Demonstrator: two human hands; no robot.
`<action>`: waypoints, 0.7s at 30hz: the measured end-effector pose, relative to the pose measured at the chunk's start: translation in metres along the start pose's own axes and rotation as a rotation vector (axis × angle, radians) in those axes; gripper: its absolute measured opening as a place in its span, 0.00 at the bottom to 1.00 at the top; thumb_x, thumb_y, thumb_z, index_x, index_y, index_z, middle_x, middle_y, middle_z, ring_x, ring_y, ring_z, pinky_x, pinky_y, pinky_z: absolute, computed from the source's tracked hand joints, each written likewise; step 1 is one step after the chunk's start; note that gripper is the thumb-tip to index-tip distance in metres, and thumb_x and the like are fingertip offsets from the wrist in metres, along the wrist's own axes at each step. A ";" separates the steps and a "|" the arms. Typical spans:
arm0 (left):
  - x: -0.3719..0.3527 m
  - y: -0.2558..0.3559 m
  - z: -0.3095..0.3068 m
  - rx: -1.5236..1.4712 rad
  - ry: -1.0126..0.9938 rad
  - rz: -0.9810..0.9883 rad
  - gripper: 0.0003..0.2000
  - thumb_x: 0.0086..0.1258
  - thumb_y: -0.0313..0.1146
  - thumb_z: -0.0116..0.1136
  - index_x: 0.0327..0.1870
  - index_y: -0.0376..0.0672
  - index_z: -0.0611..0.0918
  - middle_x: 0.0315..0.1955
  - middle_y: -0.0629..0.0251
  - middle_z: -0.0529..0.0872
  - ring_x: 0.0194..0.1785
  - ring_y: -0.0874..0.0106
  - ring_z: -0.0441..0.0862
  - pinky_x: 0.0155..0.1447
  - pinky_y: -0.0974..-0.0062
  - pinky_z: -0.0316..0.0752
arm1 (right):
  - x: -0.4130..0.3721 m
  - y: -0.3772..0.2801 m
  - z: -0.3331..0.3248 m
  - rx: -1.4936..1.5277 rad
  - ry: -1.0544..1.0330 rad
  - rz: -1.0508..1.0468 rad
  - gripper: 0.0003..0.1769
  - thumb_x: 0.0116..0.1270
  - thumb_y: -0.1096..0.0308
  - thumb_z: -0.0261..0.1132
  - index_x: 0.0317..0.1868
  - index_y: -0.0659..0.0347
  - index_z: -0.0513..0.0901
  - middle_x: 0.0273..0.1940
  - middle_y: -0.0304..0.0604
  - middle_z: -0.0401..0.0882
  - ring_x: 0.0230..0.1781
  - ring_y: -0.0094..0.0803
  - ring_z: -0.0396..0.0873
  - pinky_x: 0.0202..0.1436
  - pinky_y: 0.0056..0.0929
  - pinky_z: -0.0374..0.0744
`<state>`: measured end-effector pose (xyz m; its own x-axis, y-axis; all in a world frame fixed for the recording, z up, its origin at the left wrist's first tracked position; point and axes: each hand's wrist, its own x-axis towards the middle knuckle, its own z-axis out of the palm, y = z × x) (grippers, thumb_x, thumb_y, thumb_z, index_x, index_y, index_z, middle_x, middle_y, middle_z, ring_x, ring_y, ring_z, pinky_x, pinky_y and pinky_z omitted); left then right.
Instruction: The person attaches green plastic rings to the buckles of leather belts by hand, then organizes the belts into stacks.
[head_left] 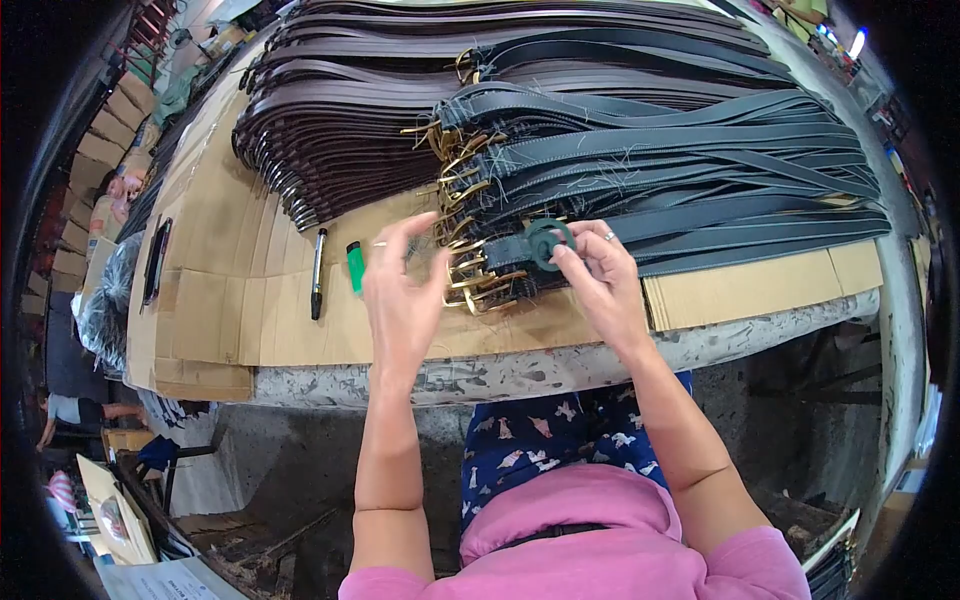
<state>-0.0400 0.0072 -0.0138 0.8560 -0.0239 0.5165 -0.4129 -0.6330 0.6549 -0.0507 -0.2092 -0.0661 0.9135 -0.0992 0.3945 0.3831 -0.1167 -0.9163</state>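
My right hand (607, 275) pinches a dark green ring-shaped piece (546, 243) between thumb and fingers, above the nearest belts. What the piece is exactly I cannot make out. To its left, my left hand (402, 285) is raised with thumb and fingers apart, holding nothing. Between and beyond the hands lies a pile of dark blue-grey belts (640, 150), their gold buckles (465, 200) bunched at the left end. Loose thread ends stick out over these belts. A green lighter (355, 266) lies just left of my left hand.
A stack of dark brown belts (350, 130) with silvery buckles lies at the back left. A black marker (318, 275) rests on the cardboard (210, 290) covering the table. Clear plastic wrapping (112, 305) is at the left edge. Another person's arm (125, 411) shows far left.
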 end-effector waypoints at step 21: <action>-0.007 0.004 0.044 -0.157 -0.180 0.022 0.04 0.68 0.26 0.64 0.36 0.34 0.83 0.38 0.60 0.86 0.43 0.67 0.83 0.50 0.72 0.78 | -0.006 -0.013 -0.005 -0.169 -0.052 -0.096 0.09 0.66 0.74 0.66 0.30 0.70 0.76 0.41 0.50 0.79 0.43 0.37 0.79 0.49 0.30 0.76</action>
<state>-0.0338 -0.0293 -0.0389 0.8819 -0.1831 0.4344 -0.4637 -0.5027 0.7296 -0.0623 -0.2122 -0.0564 0.8815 -0.0291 0.4713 0.4441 -0.2881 -0.8484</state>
